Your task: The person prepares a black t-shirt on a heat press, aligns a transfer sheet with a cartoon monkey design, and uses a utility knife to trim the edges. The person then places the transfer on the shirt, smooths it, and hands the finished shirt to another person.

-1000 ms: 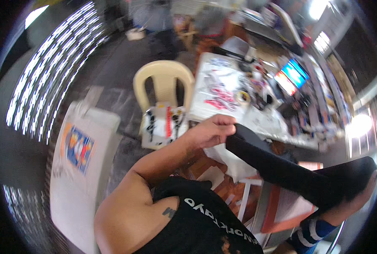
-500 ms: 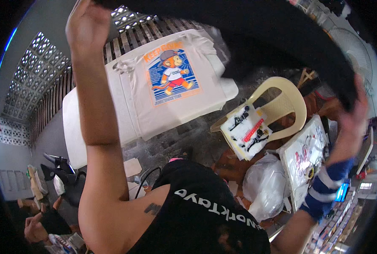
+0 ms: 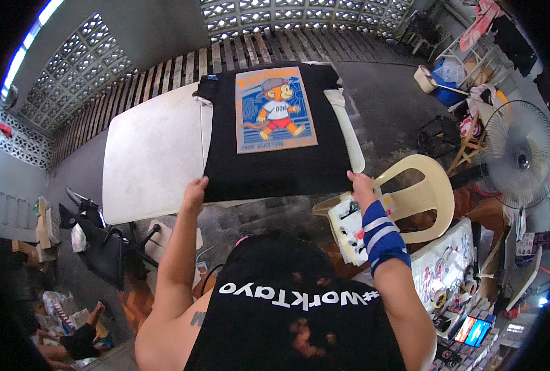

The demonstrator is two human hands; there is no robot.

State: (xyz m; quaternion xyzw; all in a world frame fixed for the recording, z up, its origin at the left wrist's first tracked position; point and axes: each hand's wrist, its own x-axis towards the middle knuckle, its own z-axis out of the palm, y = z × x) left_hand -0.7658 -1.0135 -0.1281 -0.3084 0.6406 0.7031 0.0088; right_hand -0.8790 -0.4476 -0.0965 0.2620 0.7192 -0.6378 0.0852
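Observation:
A black T-shirt [image 3: 275, 174] is spread out face up across the white table [image 3: 151, 148], its hem toward me. A cartoon monkey in a cap, on a blue and orange panel, is printed on its front. My left hand [image 3: 194, 193] is closed on the left corner of the hem. The right corner is gripped by my right hand [image 3: 361, 185], which has a blue and white striped band on the forearm. A bit of pale beige shirt [image 3: 335, 97] shows under the black one near its right sleeve; the rest of it is hidden.
A cream plastic chair [image 3: 439, 185] with printed sheets [image 3: 346, 232] on its seat stands to the right. Beyond it is a standing fan [image 3: 522, 153]. A white board [image 3: 442, 263] with drawings lies nearer me. Another person [image 3: 80, 343] is at the lower left.
The black T-shirt, raised in both hands before, has come down over the beige printed shirt on the table. Both hands have lowered and moved closer together, still holding it.

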